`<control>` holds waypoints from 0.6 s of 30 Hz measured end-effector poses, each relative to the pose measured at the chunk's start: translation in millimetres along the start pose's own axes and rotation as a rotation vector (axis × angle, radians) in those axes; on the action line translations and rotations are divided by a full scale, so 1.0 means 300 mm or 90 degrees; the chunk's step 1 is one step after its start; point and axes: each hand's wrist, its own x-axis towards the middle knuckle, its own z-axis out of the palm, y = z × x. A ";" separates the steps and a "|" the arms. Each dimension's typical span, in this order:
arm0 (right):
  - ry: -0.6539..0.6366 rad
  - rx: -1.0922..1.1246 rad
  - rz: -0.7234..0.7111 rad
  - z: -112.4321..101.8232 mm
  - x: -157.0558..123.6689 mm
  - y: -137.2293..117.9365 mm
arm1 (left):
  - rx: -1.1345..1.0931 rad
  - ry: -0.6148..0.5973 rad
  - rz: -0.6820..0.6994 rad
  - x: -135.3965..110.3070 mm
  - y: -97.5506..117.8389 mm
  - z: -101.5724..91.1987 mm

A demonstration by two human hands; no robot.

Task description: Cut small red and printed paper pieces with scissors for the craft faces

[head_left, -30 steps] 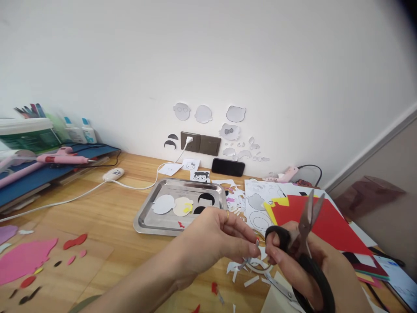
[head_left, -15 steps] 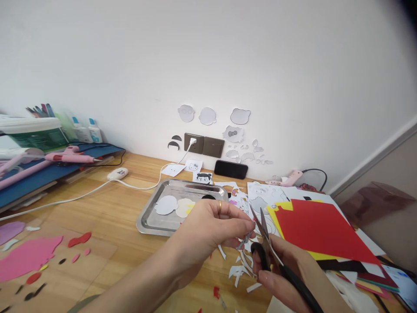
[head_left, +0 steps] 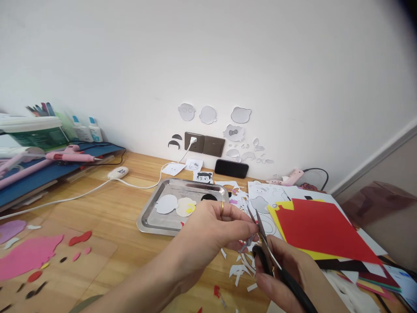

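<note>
Paper piece: greyish, pinched in left hand above wooden desk
Scissors: black-handled, gripped in right hand, blades parted
Metal tray: white cutout, cream cutout bearing yellow piece, black piece, red scrap
Tub: green and white, contents hidden

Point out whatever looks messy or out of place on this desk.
White scraps and a red scrap lie strewn on the desk, outside the tray, which looks untidy. The red sheet sits askew over yellow paper, its upper-left corner notched, perhaps cut. No liquid spill shows.
</note>
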 end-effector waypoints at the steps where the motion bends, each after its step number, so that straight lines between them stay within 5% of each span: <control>1: 0.012 0.002 0.001 -0.002 -0.001 0.002 | 0.000 0.000 0.001 0.001 0.000 0.000; 18: 0.043 -0.032 -0.010 -0.002 -0.003 0.015 | -0.020 -0.022 -0.001 0.003 0.010 -0.014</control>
